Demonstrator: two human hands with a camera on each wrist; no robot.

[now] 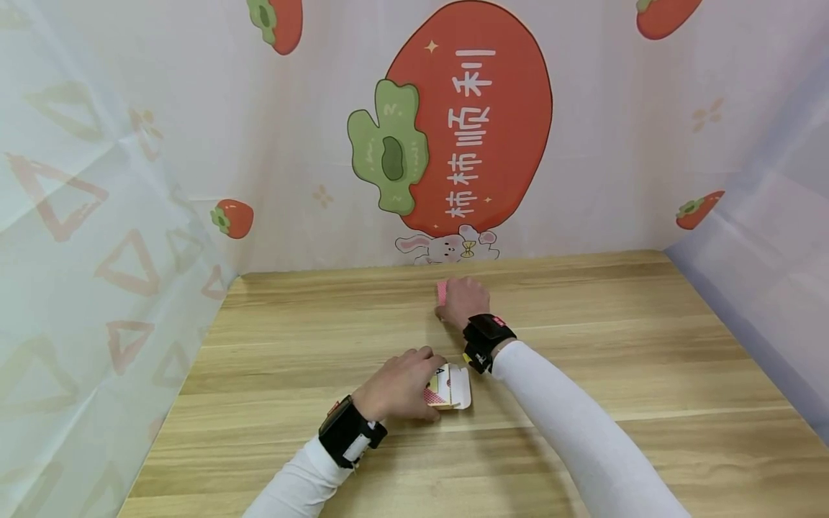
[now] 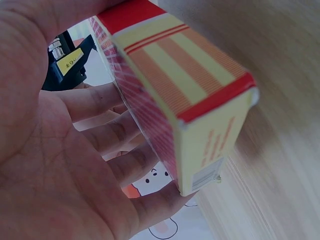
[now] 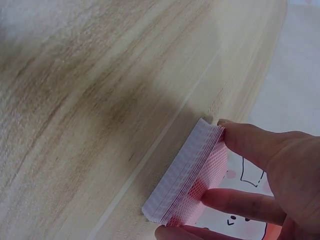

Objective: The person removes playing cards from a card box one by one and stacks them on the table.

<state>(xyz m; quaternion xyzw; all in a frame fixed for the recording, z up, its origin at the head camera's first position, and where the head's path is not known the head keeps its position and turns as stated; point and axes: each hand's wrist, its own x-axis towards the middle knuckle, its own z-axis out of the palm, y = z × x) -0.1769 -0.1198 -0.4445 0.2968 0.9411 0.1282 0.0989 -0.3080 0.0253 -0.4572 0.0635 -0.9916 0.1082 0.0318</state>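
Near the middle of the table, my left hand (image 1: pixel 400 386) grips a playing card box (image 1: pixel 458 388) between thumb and fingers. Its white end flap stands out toward the right in the head view. The left wrist view shows the box's red, cream and striped side (image 2: pixel 182 70), with a barcode on one end. Farther back, my right hand (image 1: pixel 466 302) holds a deck of playing cards (image 3: pixel 187 177) by its edges. The cards have a red-and-white patterned back and are stacked together, close over the wood. In the head view the hand hides most of the deck.
The wooden table (image 1: pixel 311 331) reaches back to a white curtain (image 1: pixel 311 129) with a large red persimmon print. More printed cloth hangs along the left and right sides. Black straps with cameras (image 1: pixel 484 342) sit on both wrists.
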